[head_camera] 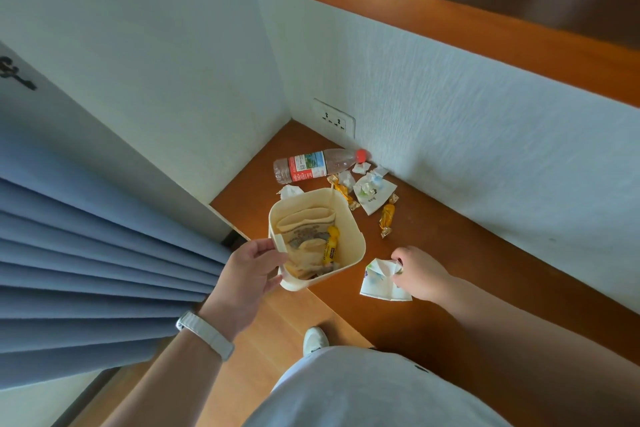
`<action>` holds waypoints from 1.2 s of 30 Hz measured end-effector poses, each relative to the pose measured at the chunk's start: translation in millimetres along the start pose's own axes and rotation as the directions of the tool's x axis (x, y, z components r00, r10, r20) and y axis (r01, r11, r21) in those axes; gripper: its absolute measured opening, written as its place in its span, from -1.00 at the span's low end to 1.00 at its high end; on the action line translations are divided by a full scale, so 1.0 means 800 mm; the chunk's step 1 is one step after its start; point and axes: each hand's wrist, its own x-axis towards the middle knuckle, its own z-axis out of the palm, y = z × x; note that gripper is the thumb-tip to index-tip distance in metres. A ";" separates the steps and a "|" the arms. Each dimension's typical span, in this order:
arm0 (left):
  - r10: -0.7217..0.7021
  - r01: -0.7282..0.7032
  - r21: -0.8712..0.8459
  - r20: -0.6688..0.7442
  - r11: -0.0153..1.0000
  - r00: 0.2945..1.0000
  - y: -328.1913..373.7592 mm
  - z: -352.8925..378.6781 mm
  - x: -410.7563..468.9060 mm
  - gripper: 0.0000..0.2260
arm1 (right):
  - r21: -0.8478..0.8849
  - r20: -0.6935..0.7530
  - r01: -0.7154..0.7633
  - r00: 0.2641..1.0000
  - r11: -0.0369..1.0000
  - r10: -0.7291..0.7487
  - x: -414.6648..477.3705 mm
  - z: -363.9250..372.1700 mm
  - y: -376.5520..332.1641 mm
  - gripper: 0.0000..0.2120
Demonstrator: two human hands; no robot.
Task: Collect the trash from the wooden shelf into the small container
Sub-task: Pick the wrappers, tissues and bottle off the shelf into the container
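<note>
My left hand [251, 274] grips the near-left rim of a small cream container [349, 229], which sits at the front edge of the wooden shelf [467, 253]. Inside it lie a brown paper bag and a yellow wrapper. My right hand [420, 272] pinches a white printed paper wrapper [379, 282] lying on the shelf to the right of the container. Behind the container lie a plastic bottle [313, 165] with a red cap, a white packet [372, 192], two gold candy wrappers [386, 215] [343, 191], and crumpled tissue bits [360, 168].
White walls meet in a corner behind the trash, with a power socket [334, 120] low on the right wall. A wooden ledge [450, 14] runs above. A blue curtain [86, 253] hangs at the left. My shoe [315, 340] stands on the wood floor below.
</note>
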 end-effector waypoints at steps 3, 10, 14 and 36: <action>0.003 -0.003 -0.021 0.002 1.000 1.000 0.000 -0.003 -0.005 -0.88 | 0.071 0.003 -0.057 0.998 0.996 0.056 -0.007 0.003 0.004 -0.63; 0.006 -0.005 -0.041 0.018 0.999 1.000 0.002 0.000 -0.007 -0.86 | 0.131 -0.025 -0.093 0.995 0.987 0.098 -0.028 -0.008 0.001 -0.75; 0.019 -0.019 -0.018 0.043 1.000 0.999 0.002 0.008 -0.005 -0.85 | 0.187 -0.074 -0.130 0.987 0.974 0.146 -0.041 -0.020 -0.002 -0.75; 0.068 -0.069 0.009 0.105 0.998 0.992 0.021 0.028 -0.009 -0.86 | 0.408 -0.501 0.299 0.863 0.863 -0.063 -0.111 -0.154 -0.156 -0.82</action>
